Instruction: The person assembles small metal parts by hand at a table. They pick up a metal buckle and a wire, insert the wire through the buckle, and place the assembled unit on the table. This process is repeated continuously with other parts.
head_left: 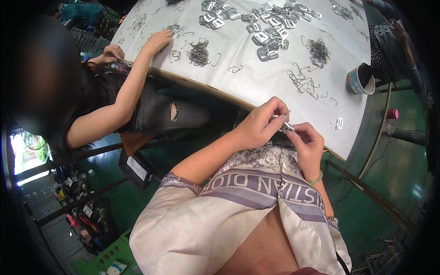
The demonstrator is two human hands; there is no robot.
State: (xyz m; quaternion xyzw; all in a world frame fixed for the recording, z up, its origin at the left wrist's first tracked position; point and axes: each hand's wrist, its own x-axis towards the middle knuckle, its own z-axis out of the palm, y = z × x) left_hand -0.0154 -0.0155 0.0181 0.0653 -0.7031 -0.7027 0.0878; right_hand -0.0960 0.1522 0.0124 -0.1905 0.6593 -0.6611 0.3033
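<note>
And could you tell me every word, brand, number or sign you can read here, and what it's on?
Shirt: large pale capitals on purple bands, readable, but I won't copy the wording.
Blue-and-white tub: printing on its side, too small to read surely.
White tag at lower left: any marks too small to read.
Held metal buckle: no lettering visible.

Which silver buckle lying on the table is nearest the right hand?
The lone silver buckle by the table's near right corner, to the right of the right hand. The other buckles on the table lie in groups, farther off.
</note>
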